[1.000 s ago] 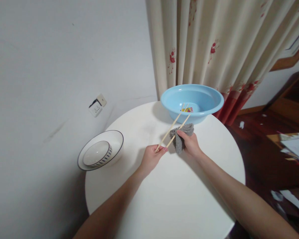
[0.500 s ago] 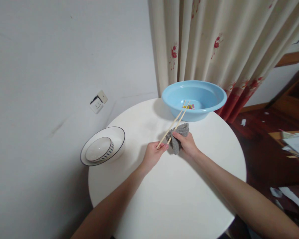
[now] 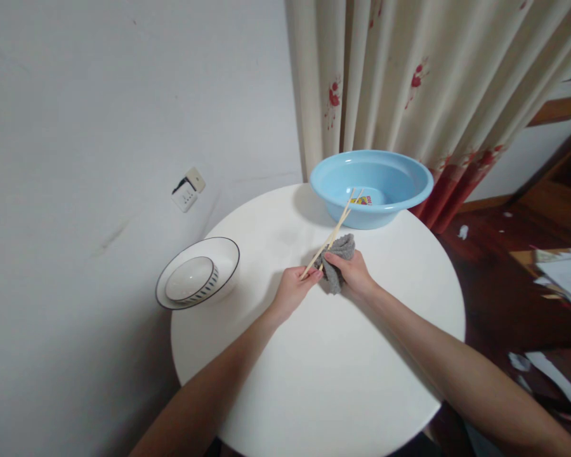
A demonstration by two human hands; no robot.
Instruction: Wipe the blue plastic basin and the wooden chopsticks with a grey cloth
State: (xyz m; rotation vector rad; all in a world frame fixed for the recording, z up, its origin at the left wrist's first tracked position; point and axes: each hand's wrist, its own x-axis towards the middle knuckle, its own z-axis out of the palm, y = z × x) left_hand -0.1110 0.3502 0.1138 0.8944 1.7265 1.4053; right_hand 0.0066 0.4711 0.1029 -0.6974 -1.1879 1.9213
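Observation:
My left hand (image 3: 295,287) is closed on the lower ends of two pale wooden chopsticks (image 3: 339,227). They slant up and away, cross each other near their far half, and their tips appear over the light blue basin (image 3: 322,189). A crumpled grey cloth (image 3: 344,246) is gripped in my right hand (image 3: 354,271), with the thumb on top. The cloth lies against the chopsticks just beyond my left fingers, and part of one stick is hidden by it. Both hands are close together above the white round table (image 3: 285,381).
At the table's left edge, a small bowl (image 3: 190,279) sits inside a larger white bowl (image 3: 228,260) with a dark rim. A wall with a socket (image 3: 184,197) borders the left side. Behind the basin hangs a curtain (image 3: 385,76). Papers (image 3: 568,273) lie to the right.
The chopsticks' far parts have come together and now cross, where they were spread apart before. My right hand and the cloth have shifted slightly left. The view has moved a little.

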